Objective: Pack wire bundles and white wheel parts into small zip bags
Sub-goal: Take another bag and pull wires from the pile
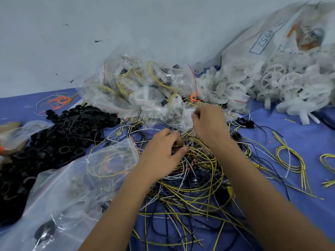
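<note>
Wires lie tangled on the blue table under my hands. My left hand pinches strands in curled fingers; my right hand curls over the heap, grip unclear. White wheel parts pile far right, filled zip bags behind.

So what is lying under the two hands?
A tangled wire pile of yellow, black and white strands on the blue cloth. What the left hand and right hand cover is hidden.
</note>
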Motion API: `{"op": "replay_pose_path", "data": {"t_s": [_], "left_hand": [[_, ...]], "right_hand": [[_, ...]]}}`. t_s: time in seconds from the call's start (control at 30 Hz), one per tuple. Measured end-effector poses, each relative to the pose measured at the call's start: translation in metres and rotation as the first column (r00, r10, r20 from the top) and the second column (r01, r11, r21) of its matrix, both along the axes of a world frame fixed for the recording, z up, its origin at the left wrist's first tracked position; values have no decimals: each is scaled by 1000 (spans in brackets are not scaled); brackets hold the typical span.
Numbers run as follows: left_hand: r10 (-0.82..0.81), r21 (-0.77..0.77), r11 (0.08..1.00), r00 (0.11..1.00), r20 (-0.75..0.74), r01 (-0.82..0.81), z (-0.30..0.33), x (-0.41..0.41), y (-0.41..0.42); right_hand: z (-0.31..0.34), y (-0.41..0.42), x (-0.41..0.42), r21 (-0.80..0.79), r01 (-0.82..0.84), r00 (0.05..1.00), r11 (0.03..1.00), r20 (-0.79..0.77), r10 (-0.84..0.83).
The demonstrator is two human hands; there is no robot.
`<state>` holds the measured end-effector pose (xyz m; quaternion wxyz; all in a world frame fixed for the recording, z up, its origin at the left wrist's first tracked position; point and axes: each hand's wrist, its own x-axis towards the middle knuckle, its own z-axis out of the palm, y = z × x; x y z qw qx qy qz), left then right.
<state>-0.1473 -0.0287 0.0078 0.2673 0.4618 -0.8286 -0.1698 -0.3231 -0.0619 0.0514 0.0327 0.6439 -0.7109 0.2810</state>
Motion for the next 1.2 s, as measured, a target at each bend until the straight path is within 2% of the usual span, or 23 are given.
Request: {"op": "replay_pose_path", "data": {"t_s": [0.1,0.17,0.2,0.37,0.47,0.53,0.63,0.7,0.77,0.83,0.9,0.93,1.1,1.2], "left_hand": [[5,27,1000,1000,6,-5,0,0,0],[4,45,999,1000,11,-4,1,0,0],[5,47,999,1000,16,-5,1,-1,1],[-4,-31,1000,1000,-10,3,8,-12,4],[-57,-80,995,995,-80,51,20,-39,12],[-113,-115,988,987,-112,100,27,-66,20],[-208,-196,963,971,-119,183,34,-114,31],[-268,-212,946,959,-91,244,36,-148,39],[-329,-205,926,944,-20,318,33,-178,48],[-370,-134,914,922,119,384,25,-202,58],[-340,-76,923,894,293,376,16,-217,64],[-311,-77,933,895,320,352,11,-220,65],[-88,-115,986,960,265,122,3,-206,53],[22,-125,992,966,258,11,3,-200,48]], "right_hand": [[13,-28,-11,131,-7,985,991,-172,30],[17,-39,-18,216,-7,982,976,-185,48],[17,-42,-21,225,-18,988,974,-143,51],[16,-15,-44,-2,-8,996,1000,85,8],[15,25,-71,-135,78,982,988,184,-52],[13,53,-99,-135,155,971,979,203,-126],[3,92,-145,63,284,950,957,113,-290],[-4,112,-171,217,386,915,896,32,-402],[-12,123,-185,368,433,895,823,-68,-440],[-19,124,-192,444,434,896,784,-118,-429],[-23,120,-194,448,413,905,793,-103,-413],[-23,119,-195,444,404,908,800,-90,-409],[-19,117,-199,407,430,888,806,-31,-458],[-13,120,-195,245,540,811,805,104,-575]]}}
